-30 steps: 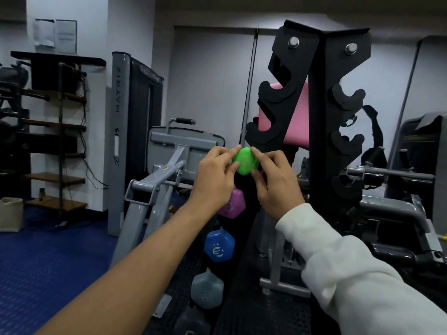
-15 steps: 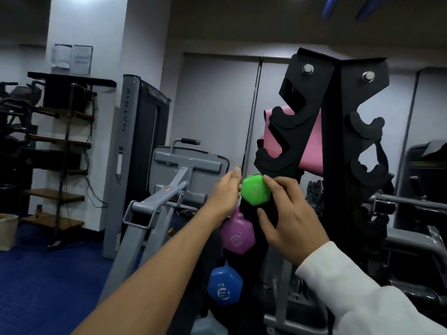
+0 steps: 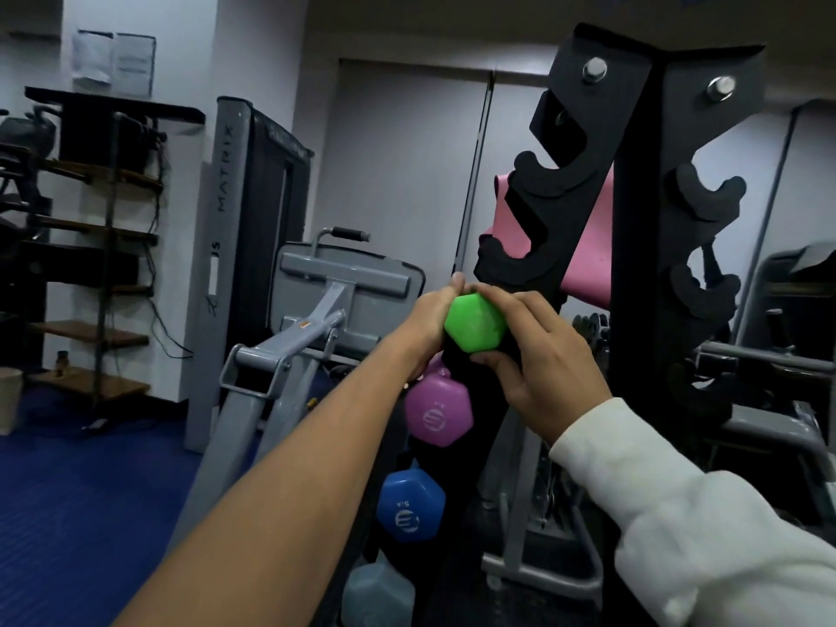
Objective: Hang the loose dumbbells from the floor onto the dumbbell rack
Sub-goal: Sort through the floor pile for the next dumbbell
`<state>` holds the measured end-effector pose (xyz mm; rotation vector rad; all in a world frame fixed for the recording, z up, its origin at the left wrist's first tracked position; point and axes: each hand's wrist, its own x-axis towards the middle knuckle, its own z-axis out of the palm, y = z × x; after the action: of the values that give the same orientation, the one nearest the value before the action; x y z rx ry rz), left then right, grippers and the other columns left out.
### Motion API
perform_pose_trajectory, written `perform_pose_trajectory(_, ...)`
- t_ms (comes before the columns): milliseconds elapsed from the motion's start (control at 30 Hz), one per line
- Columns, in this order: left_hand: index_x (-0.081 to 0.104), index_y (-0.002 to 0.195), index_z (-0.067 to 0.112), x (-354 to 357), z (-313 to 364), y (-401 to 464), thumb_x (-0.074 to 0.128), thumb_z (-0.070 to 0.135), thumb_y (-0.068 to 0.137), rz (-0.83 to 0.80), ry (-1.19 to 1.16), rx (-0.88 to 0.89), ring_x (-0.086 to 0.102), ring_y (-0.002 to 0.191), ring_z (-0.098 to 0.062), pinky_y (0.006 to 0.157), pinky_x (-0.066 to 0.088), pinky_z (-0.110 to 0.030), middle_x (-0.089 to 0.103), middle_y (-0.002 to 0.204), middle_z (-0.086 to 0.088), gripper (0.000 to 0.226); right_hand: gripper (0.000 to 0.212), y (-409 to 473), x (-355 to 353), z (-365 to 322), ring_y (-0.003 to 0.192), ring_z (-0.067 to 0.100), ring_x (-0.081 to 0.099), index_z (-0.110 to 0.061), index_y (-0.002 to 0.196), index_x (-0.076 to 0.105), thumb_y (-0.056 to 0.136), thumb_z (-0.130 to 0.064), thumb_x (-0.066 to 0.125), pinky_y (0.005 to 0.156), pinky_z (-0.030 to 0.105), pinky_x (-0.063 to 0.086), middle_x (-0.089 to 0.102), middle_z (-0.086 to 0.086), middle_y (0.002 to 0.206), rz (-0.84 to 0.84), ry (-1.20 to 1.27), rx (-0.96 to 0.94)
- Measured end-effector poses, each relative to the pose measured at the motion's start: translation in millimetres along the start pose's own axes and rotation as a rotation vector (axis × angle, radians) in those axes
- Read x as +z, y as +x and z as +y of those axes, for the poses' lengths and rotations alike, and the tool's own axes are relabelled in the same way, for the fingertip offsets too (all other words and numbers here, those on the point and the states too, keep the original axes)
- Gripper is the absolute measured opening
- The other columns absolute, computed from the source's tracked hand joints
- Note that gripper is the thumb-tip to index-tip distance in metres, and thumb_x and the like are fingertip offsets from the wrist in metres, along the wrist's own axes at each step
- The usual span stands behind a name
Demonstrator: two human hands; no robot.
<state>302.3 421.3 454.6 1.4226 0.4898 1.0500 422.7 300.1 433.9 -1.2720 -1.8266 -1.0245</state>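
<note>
Seating: a green dumbbell (image 3: 474, 324) was being set into a cradle of the black dumbbell rack (image 3: 633, 246), by my judgement the step in hand.
Dumbbell rack: an upright black post with hooked cradles down its edges; the upper cradles on both visible edges stood bare.
Progress: three dumbbells already hung on the rack's near edge below the green one, so the job looked well along; whether any were left on the floor could not be told, since no loose ones showed.
Floor: blue textured matting (image 3: 68, 513) lay left of the rack.
Room: a grey weight machine (image 3: 289, 346) stood left of the rack, dark wooden shelves (image 3: 90, 228) farther left against a white wall, and a pink rolled mat (image 3: 588, 246) behind the rack.
Grey dumbbell (image 3: 377, 590): lowest on the rack, partly cut off by the frame edge.
Blue dumbbell (image 3: 409, 504): hung just above the grey one.
Purple dumbbell (image 3: 438, 409): hung just under the green one.
Right hand (image 3: 538, 368): fingers curled round the green head, thumb below it, gripping at the rack's edge.
Left hand (image 3: 429, 328): pressed against the green head's left side; its fingers were hidden, so its grip could not be told.
</note>
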Motion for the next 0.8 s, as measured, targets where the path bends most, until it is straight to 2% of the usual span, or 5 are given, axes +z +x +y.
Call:
perform_pose_trajectory(233, 0.073, 0.123, 0.004, 0.6, -3.8, 5.6, 0.052, 0.048, 0.105, 0.034, -0.045, 0.012, 0.065, 0.092, -0.028, 0.083, 0.051, -0.037, 0.071, 0.104, -0.017, 0.052, 0.074, -7.3, 14.9, -2.5, 0.105, 0.024, 0.059, -0.018, 0.148, 0.047, 0.081, -0.020, 0.078, 0.085, 0.049, 0.050, 0.056, -0.001, 0.130, 0.122, 0.032, 0.042)
perform_pose_trajectory(433, 0.070, 0.126, 0.009, -6.4, -1.7, 4.0, 0.044, 0.059, 0.106, -0.015, 0.118, 0.029, 0.068, 0.090, -0.019, 0.082, 0.055, -0.032, 0.073, 0.099, -0.006, 0.060, 0.076, -9.2, 21.7, -1.7, 0.111, 0.024, 0.059, -0.021, 0.151, 0.042, 0.083, -0.020, 0.077, 0.090, 0.046, 0.048, 0.054, -0.002, 0.132, 0.120, 0.041, 0.066)
perform_pose_trajectory(533, 0.068, 0.135, 0.019, -14.9, -2.5, -8.1, 0.031, 0.064, 0.107, -0.002, 0.357, 0.155, 0.061, 0.126, -0.019, 0.110, 0.044, -0.037, 0.069, 0.133, -0.004, 0.065, 0.077, -11.0, 17.9, -5.4, 0.114, 0.023, 0.058, -0.022, 0.153, 0.040, 0.084, -0.024, 0.075, 0.091, 0.043, 0.047, 0.052, -0.003, 0.134, 0.088, 0.033, 0.076)
perform_pose_trajectory(700, 0.070, 0.129, 0.029, -30.5, -23.3, -51.8, 0.042, 0.063, 0.102, 0.218, 0.441, 0.507, 0.067, 0.114, -0.007, 0.103, 0.054, -0.043, 0.073, 0.121, 0.010, 0.052, 0.075, -13.5, 2.7, -13.6, 0.123, 0.019, 0.053, -0.025, 0.157, 0.029, 0.091, -0.030, 0.064, 0.092, 0.044, 0.047, 0.046, -0.006, 0.142, 0.009, -0.013, 0.082)
perform_pose_trajectory(800, 0.065, 0.140, 0.026, -32.7, -27.0, -80.8, 0.058, 0.038, 0.105, 0.228, 0.541, 0.701, 0.066, 0.109, 0.002, 0.096, 0.058, -0.027, 0.068, 0.127, 0.010, 0.037, 0.066, -19.4, -1.3, -11.3, 0.129, 0.019, 0.051, -0.025, 0.158, 0.027, 0.099, -0.033, 0.056, 0.101, 0.048, 0.047, 0.040, -0.008, 0.150, 0.009, 0.101, 0.114)
